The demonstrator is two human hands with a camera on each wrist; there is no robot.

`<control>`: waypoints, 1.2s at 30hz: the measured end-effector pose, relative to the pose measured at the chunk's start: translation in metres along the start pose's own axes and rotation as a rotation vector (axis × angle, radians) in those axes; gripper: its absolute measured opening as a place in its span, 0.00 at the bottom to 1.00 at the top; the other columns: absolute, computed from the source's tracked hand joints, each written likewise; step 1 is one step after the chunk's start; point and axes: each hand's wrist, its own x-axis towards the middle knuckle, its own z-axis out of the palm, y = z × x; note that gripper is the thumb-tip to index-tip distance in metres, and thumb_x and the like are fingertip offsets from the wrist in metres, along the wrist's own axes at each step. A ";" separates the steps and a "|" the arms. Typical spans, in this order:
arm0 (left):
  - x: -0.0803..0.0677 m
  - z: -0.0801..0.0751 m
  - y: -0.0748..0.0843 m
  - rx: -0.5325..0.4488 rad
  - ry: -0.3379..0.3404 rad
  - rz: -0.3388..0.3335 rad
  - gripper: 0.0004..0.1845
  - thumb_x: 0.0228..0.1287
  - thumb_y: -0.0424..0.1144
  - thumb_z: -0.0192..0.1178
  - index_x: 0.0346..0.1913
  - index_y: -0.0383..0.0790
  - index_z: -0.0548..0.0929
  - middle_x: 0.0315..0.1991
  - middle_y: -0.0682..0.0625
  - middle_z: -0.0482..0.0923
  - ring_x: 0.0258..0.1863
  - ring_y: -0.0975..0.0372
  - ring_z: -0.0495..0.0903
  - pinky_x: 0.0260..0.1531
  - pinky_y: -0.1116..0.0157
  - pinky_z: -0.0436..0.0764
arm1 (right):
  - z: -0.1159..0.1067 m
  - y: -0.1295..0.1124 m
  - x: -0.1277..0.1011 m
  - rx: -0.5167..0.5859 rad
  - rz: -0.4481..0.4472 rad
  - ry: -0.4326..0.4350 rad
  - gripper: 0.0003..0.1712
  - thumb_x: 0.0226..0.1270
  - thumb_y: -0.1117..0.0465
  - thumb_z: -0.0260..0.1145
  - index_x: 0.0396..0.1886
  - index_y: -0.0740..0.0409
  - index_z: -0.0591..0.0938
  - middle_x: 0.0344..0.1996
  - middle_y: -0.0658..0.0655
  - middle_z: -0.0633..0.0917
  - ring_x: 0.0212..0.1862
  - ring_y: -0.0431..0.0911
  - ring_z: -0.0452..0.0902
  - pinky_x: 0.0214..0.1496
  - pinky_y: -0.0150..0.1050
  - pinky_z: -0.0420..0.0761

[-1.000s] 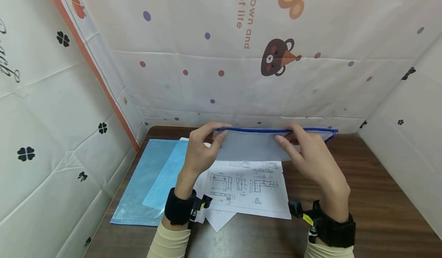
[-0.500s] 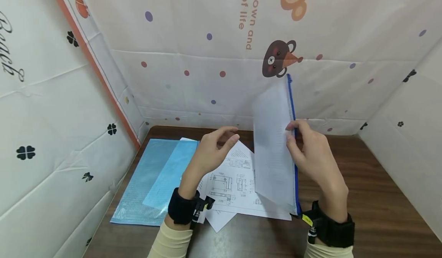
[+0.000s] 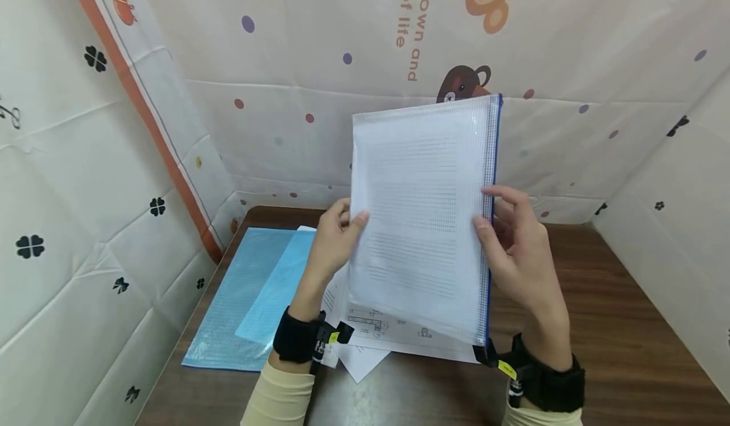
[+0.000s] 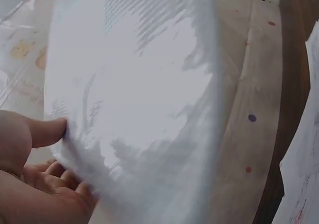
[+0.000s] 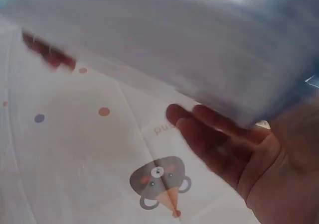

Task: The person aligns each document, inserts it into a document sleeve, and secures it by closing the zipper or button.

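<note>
A white mesh zipper pouch [image 3: 419, 220] is held upright above the table [image 3: 616, 324], in front of the person, with its flat side turned to the head camera. It is rectangular and half transparent, with a fine grid texture, and a blue zipper edge [image 3: 492, 223] runs down its right side. What is inside the pouch cannot be told; only faint grey lines are seen through the mesh.

The pouch is pinched at its left edge by the left hand [image 3: 333, 242], the thumb in front and the curled fingers behind. The right edge is gripped by the right hand [image 3: 513, 251], with the thumb on the front face and the fingers bent around the zipper side.

Under the pouch, sheets of paper with technical drawings [image 3: 393, 334] are lying on the dark brown wooden table. Just beside them on the left, two light blue mesh pouches [image 3: 251, 299] are laid flat, one overlapping the other.
</note>
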 end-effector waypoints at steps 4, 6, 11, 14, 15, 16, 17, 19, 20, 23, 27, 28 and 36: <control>0.001 -0.007 0.003 -0.042 0.120 0.065 0.17 0.82 0.39 0.59 0.66 0.37 0.77 0.47 0.41 0.88 0.36 0.52 0.91 0.35 0.58 0.89 | 0.001 0.003 0.001 -0.026 0.050 -0.048 0.53 0.73 0.77 0.64 0.88 0.50 0.49 0.54 0.67 0.88 0.40 0.46 0.89 0.38 0.25 0.84; 0.001 -0.009 0.005 -0.031 0.160 0.103 0.17 0.81 0.39 0.60 0.65 0.37 0.77 0.47 0.41 0.89 0.36 0.52 0.91 0.34 0.60 0.88 | 0.003 0.005 0.001 -0.026 0.067 -0.072 0.51 0.75 0.76 0.63 0.88 0.51 0.48 0.54 0.67 0.88 0.41 0.52 0.90 0.41 0.24 0.83; 0.000 -0.011 0.008 -0.005 0.204 0.161 0.17 0.80 0.39 0.62 0.64 0.35 0.78 0.47 0.40 0.89 0.35 0.52 0.91 0.33 0.61 0.88 | 0.005 0.006 0.001 -0.048 0.091 -0.086 0.27 0.80 0.72 0.59 0.75 0.66 0.67 0.54 0.68 0.88 0.43 0.54 0.89 0.39 0.22 0.80; 0.000 -0.011 0.010 -0.009 0.205 0.172 0.17 0.79 0.39 0.63 0.63 0.35 0.79 0.47 0.40 0.89 0.35 0.52 0.91 0.32 0.62 0.88 | 0.004 0.007 0.001 -0.083 0.108 -0.059 0.20 0.81 0.70 0.59 0.67 0.70 0.72 0.50 0.69 0.89 0.37 0.52 0.87 0.33 0.24 0.76; 0.000 -0.010 0.010 -0.012 0.202 0.174 0.16 0.79 0.39 0.63 0.63 0.35 0.79 0.47 0.40 0.89 0.34 0.52 0.91 0.32 0.62 0.88 | 0.003 0.007 0.001 -0.092 0.114 -0.049 0.19 0.81 0.70 0.59 0.66 0.71 0.72 0.50 0.69 0.89 0.35 0.52 0.85 0.30 0.25 0.75; 0.000 -0.010 0.010 -0.018 0.198 0.177 0.16 0.79 0.38 0.63 0.62 0.35 0.79 0.46 0.40 0.89 0.34 0.51 0.91 0.32 0.62 0.88 | 0.003 0.007 0.001 -0.103 0.116 -0.037 0.18 0.81 0.70 0.59 0.65 0.72 0.73 0.50 0.70 0.89 0.36 0.54 0.87 0.31 0.23 0.75; 0.000 -0.009 0.010 -0.024 0.192 0.182 0.16 0.79 0.38 0.63 0.62 0.35 0.79 0.46 0.39 0.89 0.34 0.51 0.91 0.32 0.62 0.87 | 0.003 0.008 0.001 -0.113 0.121 -0.027 0.18 0.81 0.69 0.59 0.65 0.72 0.73 0.50 0.71 0.89 0.38 0.56 0.88 0.32 0.21 0.75; -0.001 -0.008 0.010 -0.031 0.183 0.193 0.15 0.79 0.38 0.63 0.61 0.35 0.80 0.45 0.39 0.89 0.33 0.51 0.91 0.32 0.62 0.87 | 0.003 0.009 0.001 -0.131 0.131 -0.004 0.18 0.81 0.69 0.59 0.64 0.73 0.73 0.51 0.73 0.88 0.40 0.60 0.89 0.34 0.18 0.74; -0.001 -0.007 0.010 -0.034 0.178 0.199 0.15 0.79 0.37 0.63 0.60 0.35 0.80 0.45 0.39 0.89 0.33 0.51 0.91 0.32 0.62 0.87 | 0.003 0.009 0.001 -0.139 0.137 0.006 0.18 0.81 0.69 0.59 0.64 0.73 0.74 0.52 0.73 0.87 0.42 0.62 0.89 0.35 0.17 0.74; -0.001 -0.006 0.010 -0.041 0.163 0.207 0.14 0.78 0.37 0.63 0.60 0.35 0.80 0.45 0.39 0.89 0.34 0.51 0.91 0.33 0.61 0.88 | 0.003 0.010 0.001 -0.155 0.161 0.030 0.18 0.81 0.68 0.60 0.64 0.72 0.73 0.54 0.74 0.86 0.47 0.66 0.89 0.39 0.15 0.73; 0.000 -0.005 0.012 -0.045 0.136 0.205 0.14 0.78 0.37 0.63 0.60 0.36 0.81 0.46 0.40 0.89 0.36 0.52 0.92 0.35 0.59 0.89 | 0.002 0.012 0.001 -0.172 0.189 0.054 0.19 0.81 0.68 0.61 0.65 0.72 0.74 0.55 0.75 0.86 0.48 0.69 0.88 0.40 0.13 0.72; 0.000 -0.005 0.012 -0.047 0.128 0.205 0.14 0.78 0.37 0.63 0.61 0.37 0.81 0.47 0.40 0.89 0.36 0.52 0.92 0.36 0.58 0.89 | 0.001 0.012 0.002 -0.178 0.197 0.061 0.19 0.81 0.68 0.61 0.65 0.72 0.74 0.54 0.75 0.86 0.48 0.69 0.88 0.40 0.13 0.72; -0.002 -0.001 0.005 -0.022 0.078 0.149 0.15 0.79 0.42 0.64 0.61 0.40 0.81 0.48 0.43 0.89 0.38 0.54 0.92 0.37 0.57 0.89 | -0.003 0.016 0.001 -0.240 0.259 0.084 0.14 0.80 0.66 0.64 0.57 0.71 0.78 0.48 0.74 0.88 0.43 0.68 0.89 0.37 0.14 0.71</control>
